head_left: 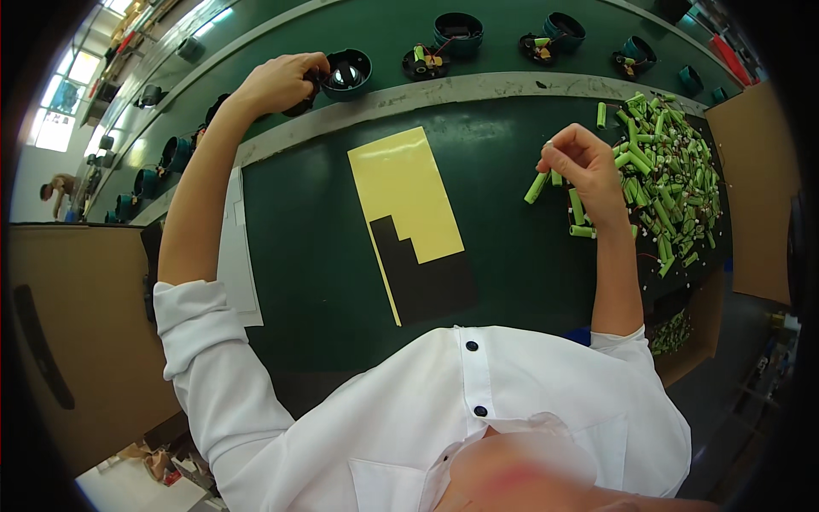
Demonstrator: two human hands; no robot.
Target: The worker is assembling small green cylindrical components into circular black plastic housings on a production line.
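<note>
My left hand (288, 84) reaches to the far left, fingers closed on a dark rounded part (300, 106), mostly hidden under the hand. Just right of it stands a round teal housing (347, 75) with a shiny inside. On the right, my right hand (589, 171) pinches the upper end of a green cylindrical battery (537, 188), which hangs tilted from the fingertips. Beside and beyond that hand spreads a big loose pile of green batteries (661, 171) with thin wires and white connectors.
A yellow sheet with a black stepped area (405, 183) lies mid-table; a white sheet (236, 256) is at left. Beyond the pale rail (478, 88), teal housings (458, 34) and wired black parts (425, 62) stand in a row. Cardboard boxes (81, 324) flank both sides.
</note>
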